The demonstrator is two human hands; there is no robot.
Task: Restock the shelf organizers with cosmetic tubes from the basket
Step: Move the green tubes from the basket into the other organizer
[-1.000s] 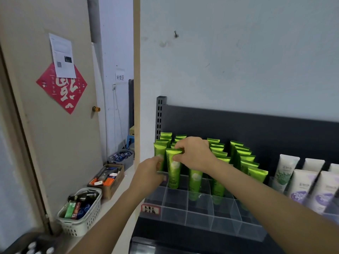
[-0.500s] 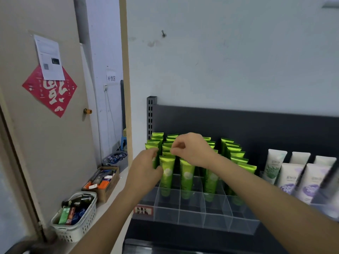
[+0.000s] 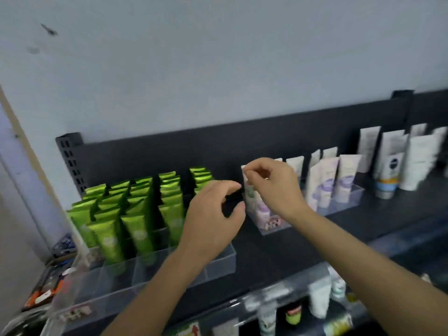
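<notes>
Our right hand [image 3: 274,187] pinches the top of the white tube [image 3: 249,192] at the left end of its clear organizer [image 3: 274,229], probably so we can seat it upright, while our left hand [image 3: 213,214] hovers just beside it, loosely curled and empty.

Pale wall [image 3: 218,57] fills the upper frame, with a dark mark [image 3: 49,30] upper left. Wooden door frame [image 3: 23,141] on the left edge. Blurred orange items [image 3: 38,297] lower left.
</notes>
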